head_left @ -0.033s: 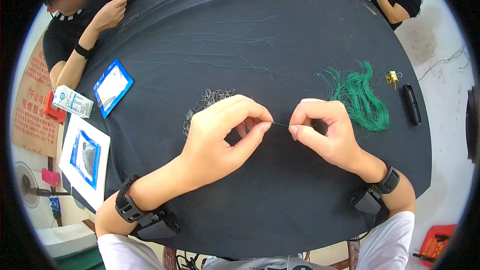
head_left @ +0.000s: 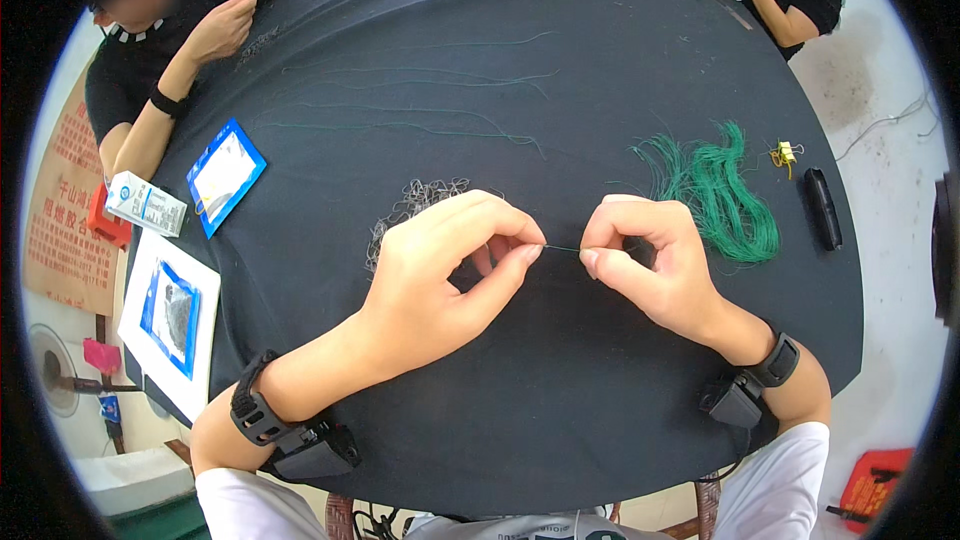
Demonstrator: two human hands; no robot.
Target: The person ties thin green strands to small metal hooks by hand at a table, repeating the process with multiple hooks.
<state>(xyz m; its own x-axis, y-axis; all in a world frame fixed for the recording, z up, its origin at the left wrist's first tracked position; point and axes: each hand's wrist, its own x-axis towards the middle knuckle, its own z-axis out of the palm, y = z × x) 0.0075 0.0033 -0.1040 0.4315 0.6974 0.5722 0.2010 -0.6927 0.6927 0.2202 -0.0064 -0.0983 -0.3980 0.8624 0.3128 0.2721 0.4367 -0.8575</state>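
A short stretch of thin green line [head_left: 563,248] runs between my two hands above the dark tabletop. My left hand [head_left: 455,265] pinches one end between thumb and forefinger; anything else inside that pinch is hidden. The other end is pinched by my right hand [head_left: 650,260], its fingers curled. Partly behind my left hand lies a heap of small, dark, wiry metal pieces [head_left: 415,202], which look like fish hooks. A bundle of green line [head_left: 735,205] lies just beyond my right hand, its loose ends fanned toward the left.
Several single strands of line [head_left: 420,127] stretch across the dark cloth [head_left: 480,420]. Blue-edged packets [head_left: 228,175], a small carton [head_left: 147,204] and a white board [head_left: 205,340] sit left. A yellow clip [head_left: 787,153] and black pen-like object [head_left: 823,210] lie right. Two people work across the table.
My right hand has shifted very slightly to the right, and the line between my fingers looks greener. My left hand has stayed almost still.
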